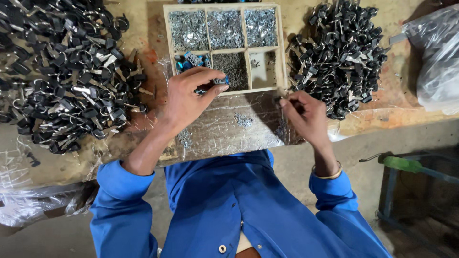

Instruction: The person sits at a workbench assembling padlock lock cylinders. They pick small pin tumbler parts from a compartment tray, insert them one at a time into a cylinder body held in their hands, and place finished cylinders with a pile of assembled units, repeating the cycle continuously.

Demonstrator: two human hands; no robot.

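My left hand (189, 98) reaches over the near left compartment of a wooden divided tray (282, 57) and pinches a small blue and silver part (221, 81) between thumb and fingers. More blue parts (191, 59) lie in that compartment. My right hand (306, 117) hovers just in front of the tray's near right corner, fingers pinched on a thin dark pin-like piece (278, 100). Both hands are above a clear plastic sheet (229, 129) with a few small metal bits (244, 120) on it.
The tray's far compartments hold shiny small metal pieces (224, 28); a near middle one holds dark pins (232, 69). Large heaps of black padlocks with keys lie left (67, 76) and right (339, 57). A plastic bag (437, 62) sits far right, a green-handled tool (404, 164) below.
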